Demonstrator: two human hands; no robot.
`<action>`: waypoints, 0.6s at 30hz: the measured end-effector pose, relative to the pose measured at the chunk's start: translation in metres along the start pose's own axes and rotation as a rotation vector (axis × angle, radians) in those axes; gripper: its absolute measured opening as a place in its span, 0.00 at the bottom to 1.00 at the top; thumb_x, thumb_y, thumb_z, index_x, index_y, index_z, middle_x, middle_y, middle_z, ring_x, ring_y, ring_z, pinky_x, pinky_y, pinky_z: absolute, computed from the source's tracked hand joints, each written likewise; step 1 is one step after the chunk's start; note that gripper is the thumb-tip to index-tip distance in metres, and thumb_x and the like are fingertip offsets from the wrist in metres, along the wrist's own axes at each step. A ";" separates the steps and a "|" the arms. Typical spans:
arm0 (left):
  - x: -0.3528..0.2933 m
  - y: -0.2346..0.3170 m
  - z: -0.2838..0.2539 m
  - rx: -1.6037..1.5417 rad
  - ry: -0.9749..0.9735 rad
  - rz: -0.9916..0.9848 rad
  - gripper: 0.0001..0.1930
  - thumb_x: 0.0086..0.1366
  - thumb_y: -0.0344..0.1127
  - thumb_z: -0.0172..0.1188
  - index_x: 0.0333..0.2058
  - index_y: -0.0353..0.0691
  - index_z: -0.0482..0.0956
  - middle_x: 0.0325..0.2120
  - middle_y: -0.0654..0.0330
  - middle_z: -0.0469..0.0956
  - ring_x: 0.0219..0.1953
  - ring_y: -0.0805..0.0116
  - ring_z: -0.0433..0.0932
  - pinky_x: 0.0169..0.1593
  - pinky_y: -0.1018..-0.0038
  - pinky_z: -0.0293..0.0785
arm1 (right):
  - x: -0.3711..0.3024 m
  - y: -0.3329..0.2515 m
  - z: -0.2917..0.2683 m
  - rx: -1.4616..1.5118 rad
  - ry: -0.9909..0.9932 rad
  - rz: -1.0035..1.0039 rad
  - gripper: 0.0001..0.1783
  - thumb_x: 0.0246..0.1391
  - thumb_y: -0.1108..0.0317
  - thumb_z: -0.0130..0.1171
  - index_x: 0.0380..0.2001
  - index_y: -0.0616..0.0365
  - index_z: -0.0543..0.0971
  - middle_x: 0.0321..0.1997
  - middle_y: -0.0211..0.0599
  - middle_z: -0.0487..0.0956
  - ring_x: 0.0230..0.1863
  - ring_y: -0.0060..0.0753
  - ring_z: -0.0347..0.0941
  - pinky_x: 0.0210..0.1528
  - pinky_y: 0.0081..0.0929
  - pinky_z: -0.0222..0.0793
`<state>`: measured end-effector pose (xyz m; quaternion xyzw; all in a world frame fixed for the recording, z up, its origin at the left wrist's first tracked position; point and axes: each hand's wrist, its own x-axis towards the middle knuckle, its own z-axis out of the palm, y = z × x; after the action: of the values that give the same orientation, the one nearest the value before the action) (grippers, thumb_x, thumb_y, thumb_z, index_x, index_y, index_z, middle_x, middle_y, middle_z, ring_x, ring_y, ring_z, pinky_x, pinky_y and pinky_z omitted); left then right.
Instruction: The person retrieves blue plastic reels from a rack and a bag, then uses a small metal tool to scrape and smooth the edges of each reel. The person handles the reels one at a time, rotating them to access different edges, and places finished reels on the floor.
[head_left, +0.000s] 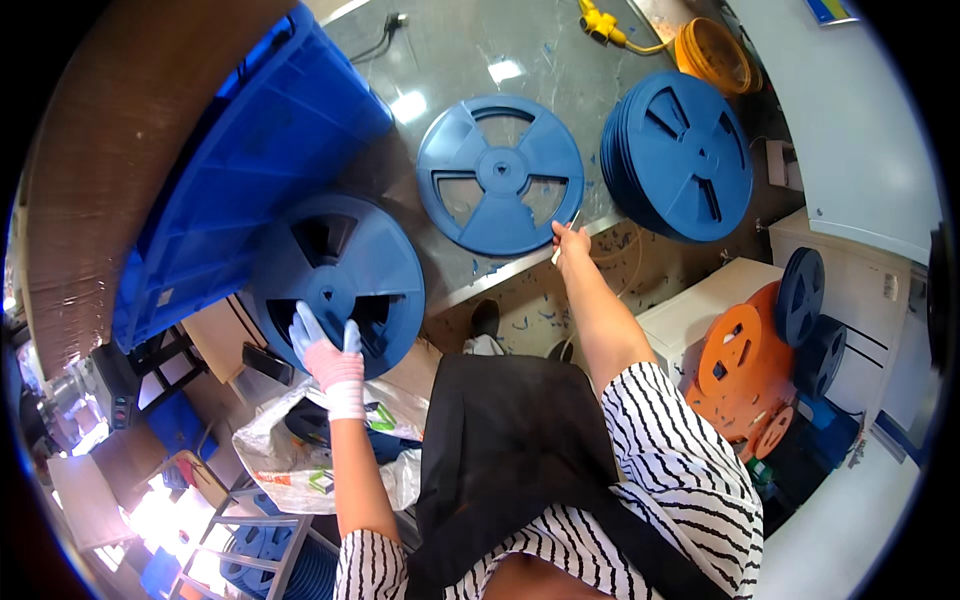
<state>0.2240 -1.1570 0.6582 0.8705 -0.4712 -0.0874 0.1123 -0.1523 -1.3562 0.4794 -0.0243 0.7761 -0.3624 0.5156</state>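
Note:
A blue plastic reel disc [503,176] with three cut-out windows lies flat on the metal table. At its lower right rim my bare right hand [571,245] is closed on a thin, pale-ended tool [557,257]; its exact kind is too small to make out. My left hand [328,350], in a white and pink glove, has its fingers spread. It is over the lower part of another blue reel disc [390,250] on the left, and whether it touches the disc I cannot tell. A stack of similar discs [700,150] stands at the right.
A large blue bin [250,160] leans in at the left. Beyond the stack is an orange roll [712,55], with a yellow connector [602,25] on the table's far side. A white sack [280,470] sits below my left arm. Orange discs [730,350] stand lower right. Blue shavings litter the floor.

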 end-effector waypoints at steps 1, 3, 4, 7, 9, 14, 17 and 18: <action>-0.008 0.000 -0.002 -0.003 0.027 0.021 0.46 0.56 0.47 0.66 0.69 0.40 0.54 0.64 0.38 0.62 0.66 0.34 0.57 0.69 0.50 0.53 | -0.003 0.000 0.004 0.025 -0.005 0.004 0.18 0.49 0.77 0.69 0.37 0.51 0.71 0.28 0.26 0.76 0.23 0.23 0.69 0.21 0.22 0.60; -0.025 0.023 -0.012 -0.064 0.103 0.134 0.43 0.58 0.46 0.64 0.68 0.37 0.57 0.63 0.39 0.62 0.66 0.35 0.57 0.69 0.49 0.52 | -0.020 -0.010 0.003 0.157 -0.103 -0.119 0.16 0.50 0.78 0.68 0.37 0.52 0.71 0.28 0.26 0.76 0.23 0.22 0.69 0.21 0.20 0.60; -0.037 0.031 -0.013 -0.060 0.142 0.190 0.39 0.60 0.45 0.62 0.67 0.35 0.60 0.63 0.39 0.63 0.66 0.35 0.57 0.69 0.49 0.52 | -0.035 -0.016 0.001 0.246 -0.180 -0.210 0.16 0.50 0.79 0.68 0.36 0.54 0.72 0.27 0.26 0.76 0.23 0.20 0.69 0.21 0.18 0.60; -0.052 0.080 -0.019 -0.259 0.050 0.354 0.35 0.61 0.42 0.61 0.64 0.34 0.64 0.61 0.40 0.65 0.65 0.37 0.59 0.68 0.50 0.55 | -0.109 -0.059 -0.028 0.281 -0.319 -0.408 0.14 0.50 0.79 0.68 0.34 0.55 0.72 0.26 0.28 0.76 0.21 0.20 0.67 0.22 0.18 0.61; -0.055 0.125 -0.024 -0.447 -0.013 0.395 0.34 0.60 0.41 0.63 0.63 0.35 0.65 0.60 0.40 0.66 0.64 0.36 0.61 0.67 0.51 0.58 | -0.182 -0.100 -0.057 0.216 -0.285 -0.530 0.14 0.49 0.77 0.69 0.36 0.58 0.74 0.25 0.27 0.75 0.20 0.17 0.66 0.23 0.16 0.61; -0.034 0.238 -0.039 -1.349 -0.497 -0.078 0.55 0.58 0.43 0.71 0.72 0.42 0.39 0.62 0.43 0.65 0.62 0.51 0.67 0.64 0.62 0.64 | -0.344 -0.148 -0.142 -0.078 -0.239 -0.815 0.10 0.51 0.74 0.69 0.34 0.60 0.76 0.27 0.23 0.75 0.29 0.13 0.68 0.34 0.15 0.66; -0.034 0.277 -0.082 -1.704 -0.520 0.068 0.57 0.63 0.41 0.68 0.72 0.46 0.27 0.59 0.51 0.68 0.61 0.62 0.67 0.61 0.65 0.67 | -0.428 -0.140 -0.180 -0.341 -0.297 -1.043 0.10 0.52 0.77 0.69 0.35 0.63 0.77 0.33 0.30 0.79 0.33 0.16 0.74 0.36 0.18 0.73; -0.038 0.279 -0.093 -1.814 -0.587 0.016 0.56 0.62 0.41 0.68 0.72 0.47 0.28 0.54 0.53 0.69 0.52 0.64 0.73 0.54 0.68 0.72 | -0.445 -0.140 -0.193 -0.362 -0.446 -1.089 0.10 0.52 0.77 0.69 0.35 0.62 0.78 0.34 0.31 0.79 0.33 0.18 0.75 0.36 0.18 0.74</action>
<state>0.0036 -1.2625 0.8269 0.3917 -0.2392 -0.6338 0.6227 -0.1490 -1.1724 0.9492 -0.5796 0.5750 -0.4221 0.3942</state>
